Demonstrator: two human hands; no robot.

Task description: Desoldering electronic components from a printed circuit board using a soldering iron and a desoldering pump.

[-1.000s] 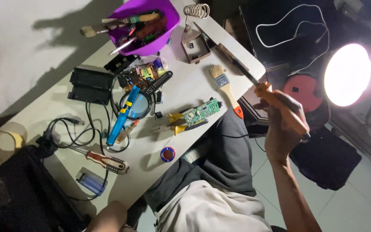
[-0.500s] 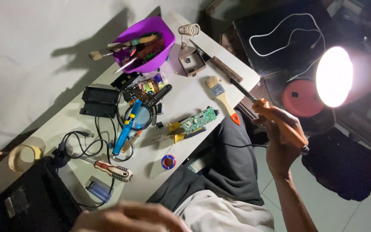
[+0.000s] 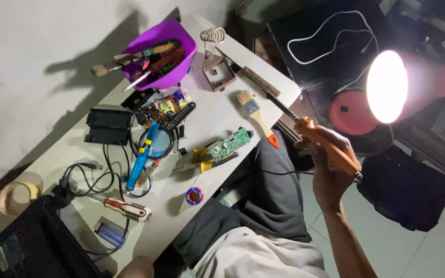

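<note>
My right hand (image 3: pixel 330 172) holds the orange-handled soldering iron (image 3: pixel 320 139) in a closed grip, off the table (image 3: pixel 222 116) edge; the green circuit board (image 3: pixel 227 144), left of my grip, lies untouched. Left hand unseen.

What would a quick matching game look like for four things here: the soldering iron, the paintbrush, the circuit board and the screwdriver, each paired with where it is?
Things:
1. soldering iron
2. paintbrush
3. circuit board
4. screwdriver

Places:
A. on the table beside yellow-handled pliers
B. held in the right hand, off the table's edge
C. near the tangled black cable
D. lying flat, orange handle tip at the table edge

Pairs: 1-B, 2-D, 3-A, 4-C
</note>
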